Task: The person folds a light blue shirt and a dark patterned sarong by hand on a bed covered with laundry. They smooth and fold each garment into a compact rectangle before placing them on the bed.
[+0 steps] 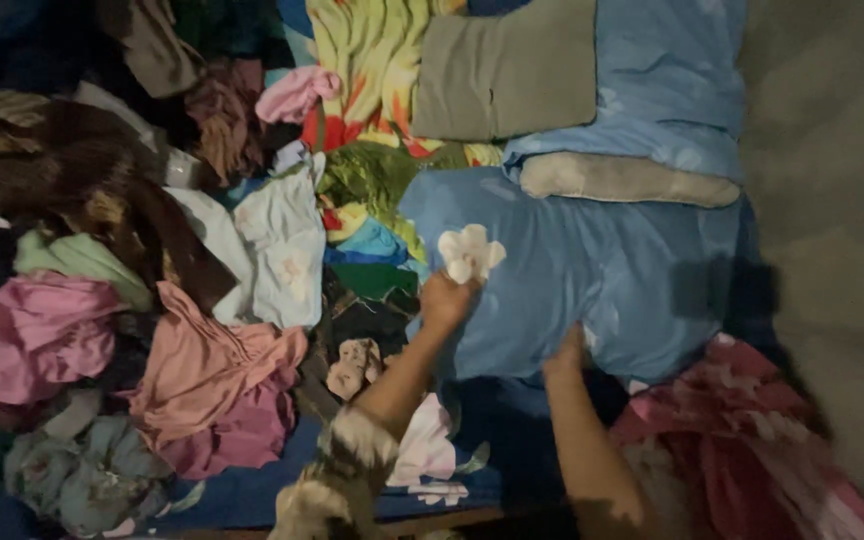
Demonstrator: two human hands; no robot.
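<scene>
Both hands (507, 325) on blue sheet (592, 270)

A heap of clothes (152, 300) lies left of the spread cloth (612, 270).

A single head-worn camera looks steeply down, almost straight, onto a bed (652, 290) from above the person's own forearms, which enter from the bottom edge. It sits fairly near, within arm's reach. The frame is dim and slightly blurred, so the far top-left corner can hardly be made out.
</scene>
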